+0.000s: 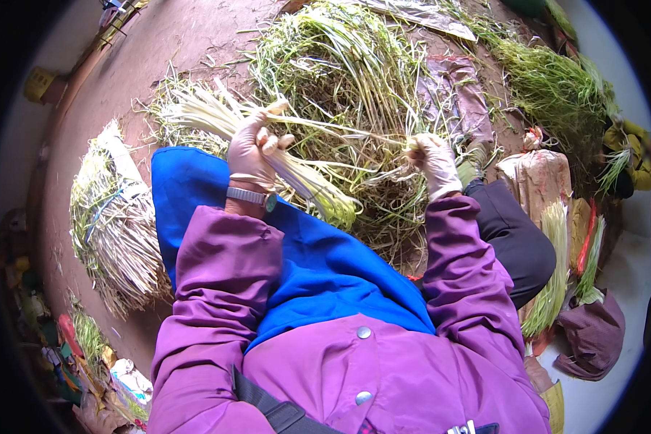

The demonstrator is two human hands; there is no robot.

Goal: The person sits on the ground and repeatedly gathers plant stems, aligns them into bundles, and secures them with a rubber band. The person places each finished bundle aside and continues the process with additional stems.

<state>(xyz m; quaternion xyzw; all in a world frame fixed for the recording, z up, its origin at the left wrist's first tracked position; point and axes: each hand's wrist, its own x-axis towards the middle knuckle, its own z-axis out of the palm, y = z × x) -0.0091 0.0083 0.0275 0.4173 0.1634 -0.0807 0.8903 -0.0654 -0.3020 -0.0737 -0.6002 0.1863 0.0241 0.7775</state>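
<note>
My left hand, in a pale glove with a watch at the wrist, is closed around a bundle of pale stalks above the blue apron. Several thin strands run from that bundle across to my right hand, also gloved, whose fingers pinch their far ends. Beneath and between both hands lies a large heap of green, leafy stalks with brown lower parts. Just what strands the right fingertips hold is partly hidden by the glove.
A tied bundle of stalks lies on the reddish floor at the left. More green stalks are heaped at the upper right. Pale stalks and a dark red cloth bag are beyond my bent knee.
</note>
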